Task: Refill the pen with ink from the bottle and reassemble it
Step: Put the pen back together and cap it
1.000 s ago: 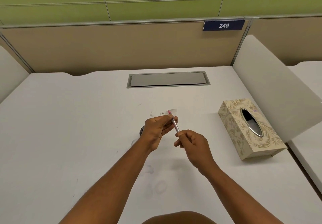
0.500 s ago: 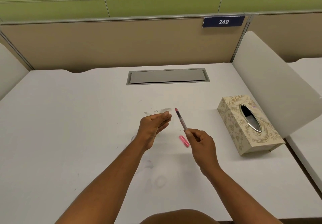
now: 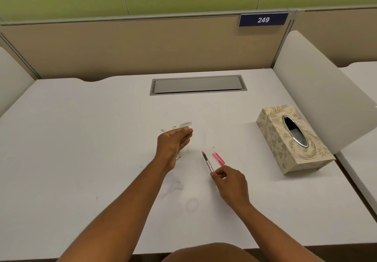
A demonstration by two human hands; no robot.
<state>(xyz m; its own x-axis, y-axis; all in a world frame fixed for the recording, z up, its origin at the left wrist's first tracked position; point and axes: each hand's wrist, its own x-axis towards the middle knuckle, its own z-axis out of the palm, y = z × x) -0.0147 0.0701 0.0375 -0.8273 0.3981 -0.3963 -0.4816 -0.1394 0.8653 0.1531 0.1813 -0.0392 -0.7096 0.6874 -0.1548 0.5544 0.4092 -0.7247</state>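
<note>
My right hand (image 3: pixel 230 182) pinches the rear end of a slim clear pen body (image 3: pixel 208 162). Its pink tip points up and left, low over the white desk (image 3: pixel 81 139). Just right of the pen, a pink cap (image 3: pixel 218 158) lies loose on the desk. My left hand (image 3: pixel 175 142) hovers to the left of the pen with its fingers stretched out and nothing in it. Small clear scraps (image 3: pixel 186 124) lie by its fingertips. A small dark bit (image 3: pixel 178 157) peeks out under the left wrist. No ink bottle shows.
A patterned tissue box (image 3: pixel 293 139) stands at the right. A grey cable hatch (image 3: pixel 197 84) is set into the desk at the back. A white side divider (image 3: pixel 318 90) rises on the right, and a beige partition with a plate reading 249 (image 3: pixel 263 19) closes the back.
My left hand let go of the pen and spread its fingers. My right hand carried the pen down and nearer to me. The pink cap now lies on the desk.
</note>
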